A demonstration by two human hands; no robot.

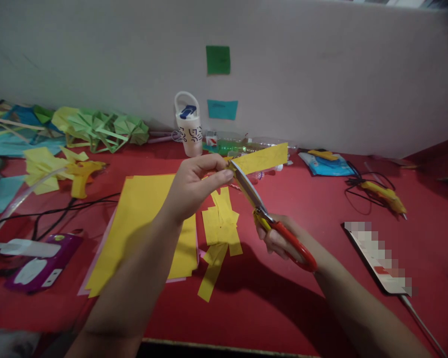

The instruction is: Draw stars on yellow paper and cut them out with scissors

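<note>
My left hand (201,181) pinches the left end of a yellow paper strip (265,158) between thumb and fingers, held up above the table. In my right hand (280,236) is a pair of scissors (293,246) with red handles and metal blades. The blades point up and left, and their tips reach the strip beside my left thumb. Below the hands lies a loose heap of cut yellow paper pieces (222,223). A stack of yellow paper sheets (149,199) with pink edges showing lies under my left forearm, which hides part of it.
On the left are a yellow glue gun (82,174), a purple power strip (45,263) and green folded paper (100,127). A white tumbler (190,132) and plastic bottles (227,144) stand or lie by the wall. To the right are another glue gun (384,196), a blue packet (326,164) and a phone (377,261).
</note>
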